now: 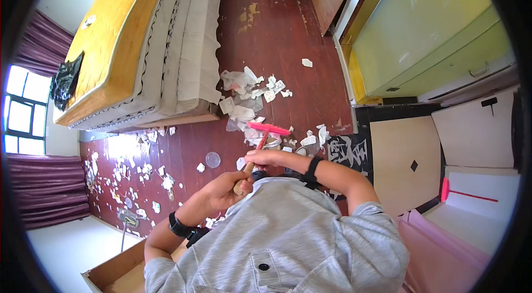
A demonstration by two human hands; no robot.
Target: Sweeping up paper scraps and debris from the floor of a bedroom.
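Both of my hands are on the handle of a pink broom (269, 128). My left hand (229, 188) grips the pale, wood-coloured end of the handle, close to my grey shirt. Slightly further along, my right hand (262, 157) wraps the handle near its red part. The broom head lies among crumpled paper and plastic litter (243, 113) on the dark red wooden floor (286, 35). More paper scraps (309, 139) lie to the right of the head, by my shoe. Whether the bristles touch the floor cannot be made out.
Stacked mattresses (166, 47) stand at the left, with a black plastic bag (67, 79) on top. Paper scraps (145, 170) and a clear round lid (213, 160) litter the left floor. A grey mop (128, 218) stands there. A glossy yellow-green cabinet (419, 31) is at the right.
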